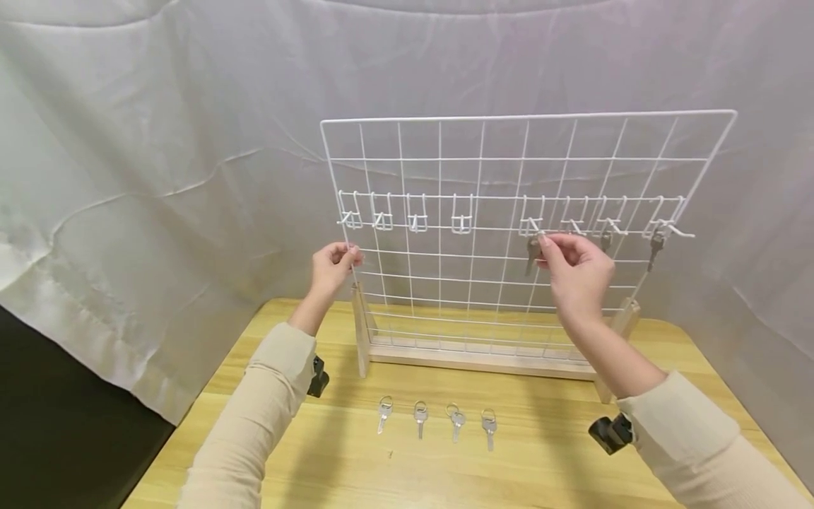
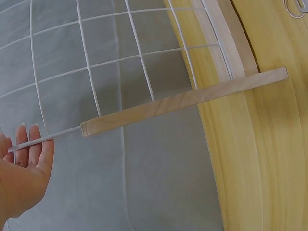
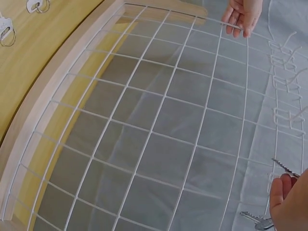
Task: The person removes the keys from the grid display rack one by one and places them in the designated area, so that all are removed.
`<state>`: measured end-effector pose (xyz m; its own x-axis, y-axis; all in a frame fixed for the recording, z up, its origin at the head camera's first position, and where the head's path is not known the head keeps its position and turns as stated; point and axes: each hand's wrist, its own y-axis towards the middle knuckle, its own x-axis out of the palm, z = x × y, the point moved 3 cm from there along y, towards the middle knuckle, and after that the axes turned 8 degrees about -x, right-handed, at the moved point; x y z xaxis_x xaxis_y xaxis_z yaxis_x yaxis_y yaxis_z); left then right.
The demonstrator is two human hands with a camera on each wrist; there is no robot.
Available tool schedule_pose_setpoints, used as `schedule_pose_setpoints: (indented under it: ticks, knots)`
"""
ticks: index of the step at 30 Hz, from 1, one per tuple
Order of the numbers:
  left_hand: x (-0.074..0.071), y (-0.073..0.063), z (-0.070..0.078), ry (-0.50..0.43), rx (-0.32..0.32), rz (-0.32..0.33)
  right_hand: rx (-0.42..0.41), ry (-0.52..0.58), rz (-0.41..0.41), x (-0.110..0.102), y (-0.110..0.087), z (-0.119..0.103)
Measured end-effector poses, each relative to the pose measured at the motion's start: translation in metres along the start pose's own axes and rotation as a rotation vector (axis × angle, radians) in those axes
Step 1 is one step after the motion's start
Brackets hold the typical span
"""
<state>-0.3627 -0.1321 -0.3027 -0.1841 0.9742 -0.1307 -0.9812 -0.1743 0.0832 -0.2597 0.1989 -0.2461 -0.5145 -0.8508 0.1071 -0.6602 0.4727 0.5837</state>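
A white wire grid panel [image 1: 439,282] stands upright in a wooden base [image 1: 483,358]. My left hand [image 1: 333,267] grips its left edge wire; the left wrist view shows the fingers [image 2: 34,144] around that wire, above the wooden upright [image 2: 178,101]. Up at the hook row, my right hand [image 1: 580,272] pinches the top of a silver key [image 1: 532,256] right at a white hook [image 1: 531,225]. Its blade hangs down beside the fingertips, and its ring is mostly hidden by them. Farther right, one key [image 1: 657,244] hangs from the end hook and another key [image 1: 606,240] from a nearer one.
Several white hooks [image 1: 417,222] line the left half of the grid. On the wooden table [image 1: 445,481], keys with rings [image 1: 420,416] lie in a row before the base. A grey curtain [image 1: 191,141] hangs behind and at the sides.
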Motion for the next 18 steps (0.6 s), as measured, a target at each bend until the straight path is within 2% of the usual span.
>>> schedule_pose_setpoints:
  ticks: [6,13,18]
  knots:
    - [0.000,-0.001,0.000,0.023,0.005,0.003,-0.019,-0.020,-0.020,-0.003,-0.001,-0.004]
    - [0.001,-0.001,0.000,0.028,0.001,0.004,-0.048,-0.096,-0.070,-0.008,-0.005,-0.012]
    - [0.001,0.000,-0.001,0.020,0.006,0.013,-0.038,-0.154,-0.118,-0.013,-0.012,-0.012]
